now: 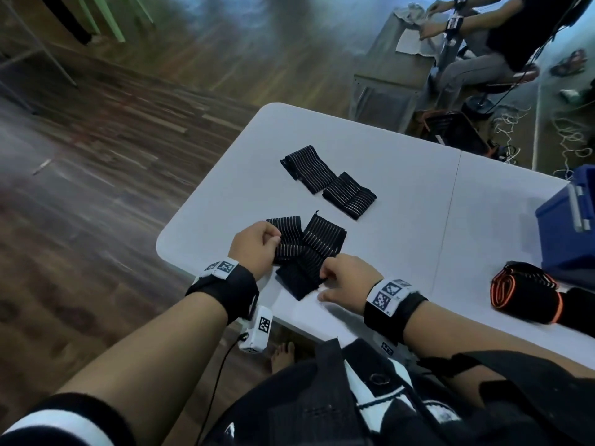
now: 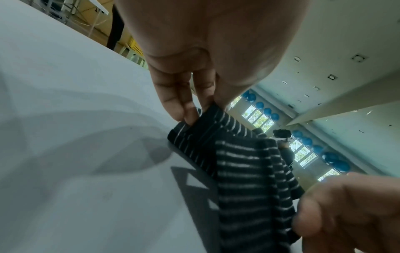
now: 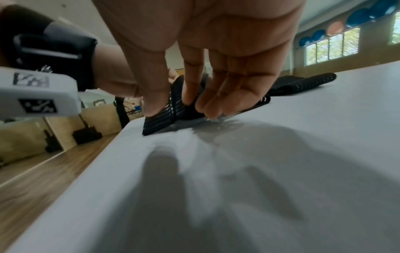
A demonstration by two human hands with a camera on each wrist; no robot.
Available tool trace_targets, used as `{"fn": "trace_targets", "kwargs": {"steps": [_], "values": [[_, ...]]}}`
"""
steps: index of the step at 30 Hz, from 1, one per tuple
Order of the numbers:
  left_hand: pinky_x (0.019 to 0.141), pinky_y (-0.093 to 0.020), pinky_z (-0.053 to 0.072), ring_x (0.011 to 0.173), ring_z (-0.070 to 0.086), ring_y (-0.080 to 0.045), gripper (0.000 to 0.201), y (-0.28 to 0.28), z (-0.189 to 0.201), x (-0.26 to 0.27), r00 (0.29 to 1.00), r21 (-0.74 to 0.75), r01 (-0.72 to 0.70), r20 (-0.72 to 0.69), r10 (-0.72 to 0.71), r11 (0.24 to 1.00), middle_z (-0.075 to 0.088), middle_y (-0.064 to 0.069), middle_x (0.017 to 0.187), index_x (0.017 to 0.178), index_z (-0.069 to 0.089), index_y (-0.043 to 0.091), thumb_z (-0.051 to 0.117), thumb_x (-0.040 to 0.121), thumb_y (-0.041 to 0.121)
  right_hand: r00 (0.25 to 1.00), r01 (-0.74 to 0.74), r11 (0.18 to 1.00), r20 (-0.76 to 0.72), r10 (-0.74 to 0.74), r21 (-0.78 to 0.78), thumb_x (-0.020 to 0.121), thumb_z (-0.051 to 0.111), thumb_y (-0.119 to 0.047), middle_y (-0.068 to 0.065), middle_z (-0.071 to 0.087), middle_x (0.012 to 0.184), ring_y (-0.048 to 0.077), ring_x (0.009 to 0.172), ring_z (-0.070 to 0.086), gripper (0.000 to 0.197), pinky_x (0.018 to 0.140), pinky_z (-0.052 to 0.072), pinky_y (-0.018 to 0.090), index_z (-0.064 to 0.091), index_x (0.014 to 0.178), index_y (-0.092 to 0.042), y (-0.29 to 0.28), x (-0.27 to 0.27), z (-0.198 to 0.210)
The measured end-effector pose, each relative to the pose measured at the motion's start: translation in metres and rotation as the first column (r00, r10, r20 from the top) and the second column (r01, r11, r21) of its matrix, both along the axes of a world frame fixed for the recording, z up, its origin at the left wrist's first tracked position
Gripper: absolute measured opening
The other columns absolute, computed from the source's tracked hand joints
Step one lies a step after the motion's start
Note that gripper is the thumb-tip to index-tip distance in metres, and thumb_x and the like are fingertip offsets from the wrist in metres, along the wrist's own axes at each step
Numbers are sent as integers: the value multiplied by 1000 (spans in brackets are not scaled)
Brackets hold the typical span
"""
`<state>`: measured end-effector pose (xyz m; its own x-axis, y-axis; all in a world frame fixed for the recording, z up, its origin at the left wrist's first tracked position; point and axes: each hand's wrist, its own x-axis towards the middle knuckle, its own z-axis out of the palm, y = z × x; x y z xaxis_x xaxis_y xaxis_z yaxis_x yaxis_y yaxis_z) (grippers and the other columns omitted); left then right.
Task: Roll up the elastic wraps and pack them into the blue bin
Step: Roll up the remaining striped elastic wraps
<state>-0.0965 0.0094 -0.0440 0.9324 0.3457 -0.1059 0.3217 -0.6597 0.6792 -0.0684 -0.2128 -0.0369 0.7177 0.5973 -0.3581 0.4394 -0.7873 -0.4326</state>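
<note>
Both hands pinch striped wrap (image 1: 309,252) on counter (image 1: 402,175): left hand (image 1: 254,246), right hand (image 1: 347,278); rolling starting, next tuck near end tight.

I see bare table (image 1: 402,239) between the striped wraps (image 1: 328,180) and the blue bin (image 1: 570,226); the orange-edged wrap (image 1: 524,296) lies just before the bin.
</note>
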Motion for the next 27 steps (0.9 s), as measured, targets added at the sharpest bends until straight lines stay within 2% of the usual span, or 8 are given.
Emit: {"fn": "trace_targets", "kwargs": {"steps": [6,8,11,14,17,20,24,27], "values": [[63,-42,61,69,66,-29,18,9,1,11,1000,-260,-16,-1,17,965,67,-11,83,89,64,26,54,96,13,991,88,995,94,-93,54,64,81,-62,-1,46,125,19,106,56,86,90,50,32,45,131,-22,9,-8,-6],[59,-44,62,65,65,-30,17,6,4,13,999,-368,-27,-29,18,929,65,-17,83,92,65,19,52,98,9,983,127,987,123,-139,94,61,82,-63,0,44,127,19,106,56,94,91,52,34,40,134,-22,12,-5,-5],[55,-40,61,58,64,-29,14,2,9,17,996,-484,-47,-93,3,874,64,-14,80,100,63,9,49,100,5,977,147,981,136,-164,128,57,83,-65,1,43,125,19,103,56,99,90,52,32,39,134,-20,21,0,-3],[52,-35,61,53,63,-27,16,2,11,18,989,-537,-83,-150,2,839,65,-14,79,106,62,4,47,101,4,977,148,976,130,-169,162,65,78,-64,-1,44,122,17,100,57,88,88,53,33,43,132,-20,30,1,1],[48,-31,59,45,62,-19,15,3,14,21,985,-581,-113,-173,13,806,63,-15,78,108,60,4,46,102,3,975,144,973,142,-171,183,82,66,-56,0,48,124,18,102,58,65,88,52,34,48,132,-18,36,2,0],[49,-30,60,43,63,-15,16,7,16,22,983,-618,-135,-183,25,774,61,-13,75,107,60,4,45,103,3,965,161,964,170,-198,211,96,52,-39,2,53,113,21,97,58,32,83,48,34,58,114,-14,38,6,-1],[50,-29,60,42,63,-13,18,8,15,22,982,-643,-110,-188,-18,758,60,-15,72,104,60,5,42,104,1,957,147,951,204,-207,273,97,49,-25,7,54,97,24,84,55,19,74,46,36,56,89,-9,39,10,0],[53,-31,61,43,62,-13,25,9,13,24,983,-591,-70,-178,-45,804,62,-15,75,96,63,10,41,104,2,935,226,906,180,-304,357,90,53,-18,5,53,87,21,73,51,20,66,43,33,53,72,-8,42,16,5]]}}
